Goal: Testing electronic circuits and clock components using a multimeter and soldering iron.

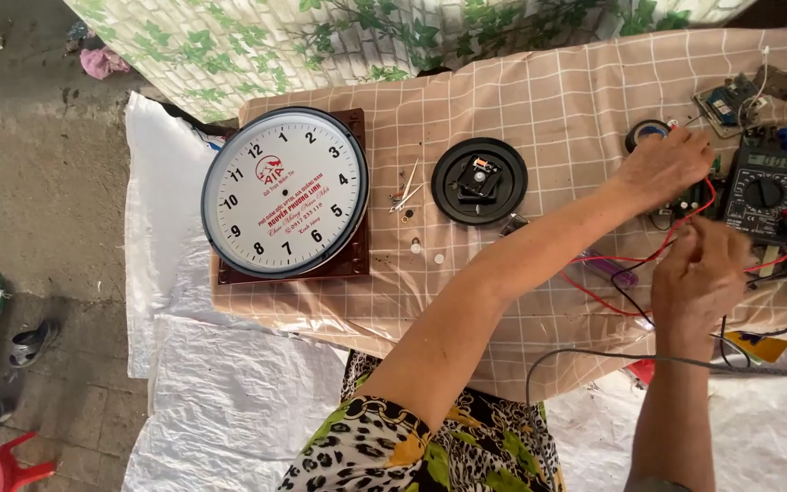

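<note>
At the far left, a red plastic stool (2, 469) and a dark sandal (31, 341) sit on the concrete floor, beside white woven sacks (229, 401) spread under the work area. On the left end of the table, covered in a beige checked cloth (521, 100), a round white wall clock (285, 191) lies face up on its dark brown square frame. Just right of it lie loose clock hands (405, 194) and 3 small round bits. Next comes a round black clock back (479, 180) with its movement in the middle.

Further right, the person's left hand (665, 166) reaches across, fingers curled down onto a small part by the red wire (685, 228); what exactly they pinch cannot be told. The right hand (699, 278), just below, has its fingers closed around the red and black leads. Touching that tangle, a black multimeter (763, 191) lies at the right edge, with a roll of black tape (647, 133) above the left hand and a circuit board (730, 102) in the upper right corner.
</note>
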